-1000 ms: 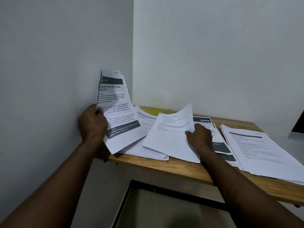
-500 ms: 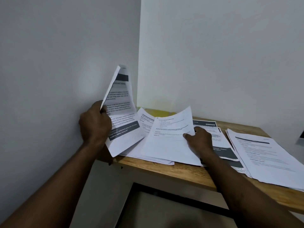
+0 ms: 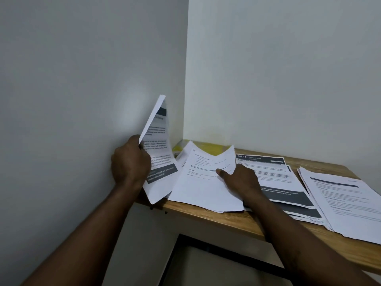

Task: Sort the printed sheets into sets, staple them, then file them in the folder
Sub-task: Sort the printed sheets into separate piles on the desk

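At the near edge of a wooden desk (image 3: 226, 221), a person's right hand (image 3: 241, 180) pinches a loose printed sheet (image 3: 202, 182) by its side, thumb on top. The left hand (image 3: 131, 162) curls round a thin sheaf (image 3: 158, 145) held upright beside the wall. The paper looks light and floppy, and is best gripped near an edge. Further stacks (image 3: 346, 201) lie to the right, and a yellow folder (image 3: 210, 148) lies in the far corner.
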The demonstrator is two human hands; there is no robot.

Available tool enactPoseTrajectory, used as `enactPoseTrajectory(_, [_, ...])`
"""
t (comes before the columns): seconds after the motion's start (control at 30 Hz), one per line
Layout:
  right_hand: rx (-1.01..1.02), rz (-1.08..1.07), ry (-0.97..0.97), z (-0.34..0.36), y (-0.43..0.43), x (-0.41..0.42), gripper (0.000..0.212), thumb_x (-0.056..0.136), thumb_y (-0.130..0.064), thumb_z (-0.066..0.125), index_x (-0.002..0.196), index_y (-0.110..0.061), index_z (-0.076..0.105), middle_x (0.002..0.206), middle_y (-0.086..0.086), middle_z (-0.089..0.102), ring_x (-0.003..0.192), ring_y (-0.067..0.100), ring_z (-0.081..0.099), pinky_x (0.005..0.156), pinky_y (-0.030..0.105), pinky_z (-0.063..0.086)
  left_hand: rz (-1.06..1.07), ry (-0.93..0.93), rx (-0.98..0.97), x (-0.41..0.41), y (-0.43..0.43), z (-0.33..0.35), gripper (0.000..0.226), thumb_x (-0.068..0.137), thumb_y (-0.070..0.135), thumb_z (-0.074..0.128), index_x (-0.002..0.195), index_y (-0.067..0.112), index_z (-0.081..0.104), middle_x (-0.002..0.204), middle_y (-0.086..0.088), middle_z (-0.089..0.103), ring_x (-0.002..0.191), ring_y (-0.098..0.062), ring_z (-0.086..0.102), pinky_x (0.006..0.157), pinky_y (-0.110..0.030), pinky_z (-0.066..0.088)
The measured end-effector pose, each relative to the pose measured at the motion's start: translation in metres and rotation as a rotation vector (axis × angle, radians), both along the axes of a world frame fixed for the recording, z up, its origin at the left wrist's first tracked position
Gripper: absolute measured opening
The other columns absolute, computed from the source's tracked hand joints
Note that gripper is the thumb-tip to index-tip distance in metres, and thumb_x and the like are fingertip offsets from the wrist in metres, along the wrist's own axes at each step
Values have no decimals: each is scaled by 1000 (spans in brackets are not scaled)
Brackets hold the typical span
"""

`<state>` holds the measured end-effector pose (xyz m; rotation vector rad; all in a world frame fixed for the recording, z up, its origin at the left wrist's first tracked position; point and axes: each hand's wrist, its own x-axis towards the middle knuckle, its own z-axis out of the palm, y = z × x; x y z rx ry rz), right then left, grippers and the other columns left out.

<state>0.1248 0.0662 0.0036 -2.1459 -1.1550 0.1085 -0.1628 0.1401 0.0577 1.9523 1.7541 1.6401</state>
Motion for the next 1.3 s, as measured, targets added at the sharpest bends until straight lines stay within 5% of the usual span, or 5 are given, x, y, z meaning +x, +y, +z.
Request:
enactPoseTrajectory(0.27, [175,-107,141,4,0,-13,40,102,-22,59,139,-7,53,131,22,66,122,43,61,89,41,47,12,62,37,-4,-10,1,31,95,9,52,117,19,70,94,-20,73,83,-48,66,69,-46,54])
enactPoseTrajectory(0.6, [144,-33,139,-6,4,-19,47,95,-29,73,132,-9,52,129,16,67,120,39,61,88,38,46,-20,87,63,-7,-16,8,31,97,11,50,120,20,69,97,-16,75,83,-44,67,69,-47,60])
enactPoseTrajectory(0.9, [159,-115,81,-9,10,-22,31,91,-13,65,120,-9,55,120,17,65,112,41,63,82,38,45,77,308,239,-21,-23,26,26,93,7,57,116,12,68,87,-18,71,69,-49,63,56,-37,37])
enactPoseTrajectory(1.3, [105,-107,57,-12,16,-21,42,93,-32,71,125,-11,54,129,18,50,114,43,61,92,44,52,78,303,279,-21,-28,28,27,94,6,56,118,11,68,86,-19,72,67,-50,63,56,-39,38])
